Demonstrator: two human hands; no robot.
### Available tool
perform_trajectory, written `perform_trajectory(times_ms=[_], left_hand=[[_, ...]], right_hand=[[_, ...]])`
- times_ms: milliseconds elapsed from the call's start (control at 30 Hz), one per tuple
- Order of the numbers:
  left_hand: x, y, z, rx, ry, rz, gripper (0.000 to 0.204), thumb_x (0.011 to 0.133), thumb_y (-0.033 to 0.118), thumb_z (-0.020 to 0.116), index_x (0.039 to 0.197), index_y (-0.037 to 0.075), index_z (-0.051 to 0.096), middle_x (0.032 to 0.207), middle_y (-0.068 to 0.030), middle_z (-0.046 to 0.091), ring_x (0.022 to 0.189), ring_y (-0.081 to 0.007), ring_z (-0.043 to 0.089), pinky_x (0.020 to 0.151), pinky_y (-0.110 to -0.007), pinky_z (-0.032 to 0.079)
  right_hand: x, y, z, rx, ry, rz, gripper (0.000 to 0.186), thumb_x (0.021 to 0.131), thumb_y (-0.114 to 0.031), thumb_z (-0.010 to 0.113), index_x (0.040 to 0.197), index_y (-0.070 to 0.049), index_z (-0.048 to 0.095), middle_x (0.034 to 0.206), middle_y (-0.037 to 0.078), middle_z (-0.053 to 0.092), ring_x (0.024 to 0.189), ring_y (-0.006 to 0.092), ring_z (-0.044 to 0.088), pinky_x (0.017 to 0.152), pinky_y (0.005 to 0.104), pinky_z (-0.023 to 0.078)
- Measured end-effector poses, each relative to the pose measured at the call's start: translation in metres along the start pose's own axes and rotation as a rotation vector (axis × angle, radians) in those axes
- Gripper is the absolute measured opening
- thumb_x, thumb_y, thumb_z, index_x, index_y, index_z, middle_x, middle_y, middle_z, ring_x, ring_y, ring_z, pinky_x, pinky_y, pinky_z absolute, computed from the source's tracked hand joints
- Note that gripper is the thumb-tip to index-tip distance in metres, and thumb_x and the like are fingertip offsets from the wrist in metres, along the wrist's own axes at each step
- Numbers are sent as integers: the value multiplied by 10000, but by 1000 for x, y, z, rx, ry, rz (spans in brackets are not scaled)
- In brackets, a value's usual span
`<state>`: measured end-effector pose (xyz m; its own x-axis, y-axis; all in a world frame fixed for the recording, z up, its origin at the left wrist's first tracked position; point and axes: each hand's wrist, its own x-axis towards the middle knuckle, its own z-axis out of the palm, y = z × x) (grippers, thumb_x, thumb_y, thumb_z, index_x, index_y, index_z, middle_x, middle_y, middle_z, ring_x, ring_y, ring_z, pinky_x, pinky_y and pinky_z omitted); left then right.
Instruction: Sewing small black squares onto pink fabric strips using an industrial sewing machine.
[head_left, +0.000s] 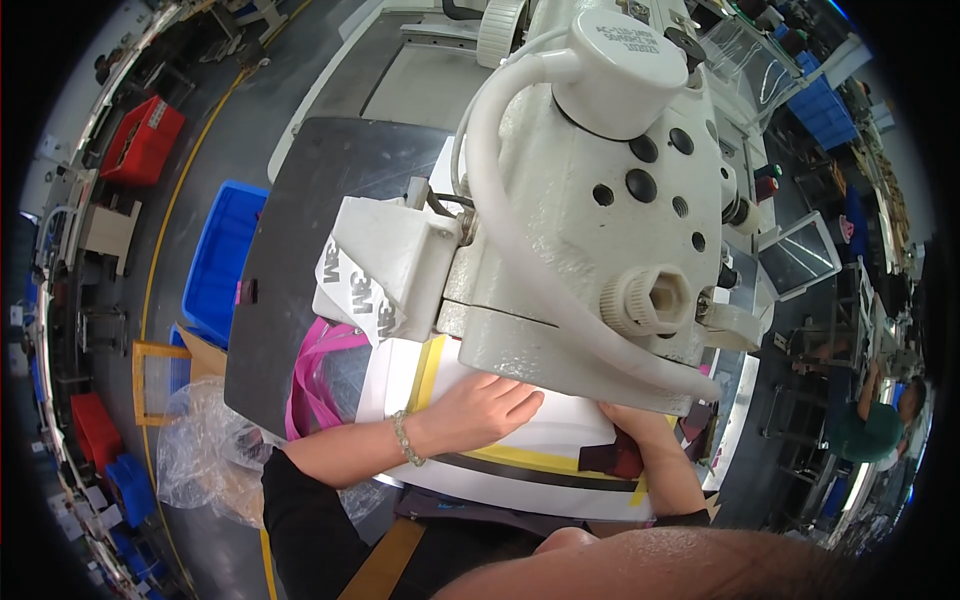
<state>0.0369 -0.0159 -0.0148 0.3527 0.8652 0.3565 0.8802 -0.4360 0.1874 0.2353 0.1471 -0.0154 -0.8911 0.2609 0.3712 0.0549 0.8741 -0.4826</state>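
A large white sewing machine head (600, 250) fills the middle of the view, above my hands. My left hand (482, 408), with a beaded bracelet (405, 438) at the wrist, lies palm down on the white work surface (555, 418) just under the machine's lower edge. Its fingers lie loosely bent, close together, with nothing seen in them. My right hand (635, 422) reaches in under the head on the right, and its fingers are mostly hidden. Beside that hand lies a piece of dark maroon fabric (614, 459); whether the fingers grip it does not show.
Yellow tape (520, 457) marks the work surface. Pink straps (312, 385) lie on the dark tabletop (300, 220) at left. A blue bin (222, 260) and clear plastic wrap (208, 455) are beyond it. A person in green (868, 432) sits far right.
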Motion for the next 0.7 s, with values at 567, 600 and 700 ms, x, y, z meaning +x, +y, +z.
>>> perform_trajectory(times_ms=[567,600,700], left_hand=[[-2,0,7,1,32,2,278,800,164,597,1043,36,638,1042,-47,628,1005,-179,585,854,-307,449],[-2,-1,6,-14,24,-3,278,805,173,597,1045,39,639,1053,-48,629,1012,-180,584,860,-310,449],[0,-2,3,-34,32,-9,284,809,187,604,1051,44,637,1064,-52,631,1025,-185,584,875,-320,450]], right_hand=[[10,-4,-3,-68,29,-68,294,560,-79,624,843,-25,684,884,107,662,921,333,645,858,421,514],[11,-5,-4,-74,31,-76,288,563,-79,623,840,-24,680,880,109,661,919,334,645,858,421,513],[12,-5,-5,-82,34,-82,282,568,-82,624,838,-18,674,874,112,659,916,328,646,858,424,511]])
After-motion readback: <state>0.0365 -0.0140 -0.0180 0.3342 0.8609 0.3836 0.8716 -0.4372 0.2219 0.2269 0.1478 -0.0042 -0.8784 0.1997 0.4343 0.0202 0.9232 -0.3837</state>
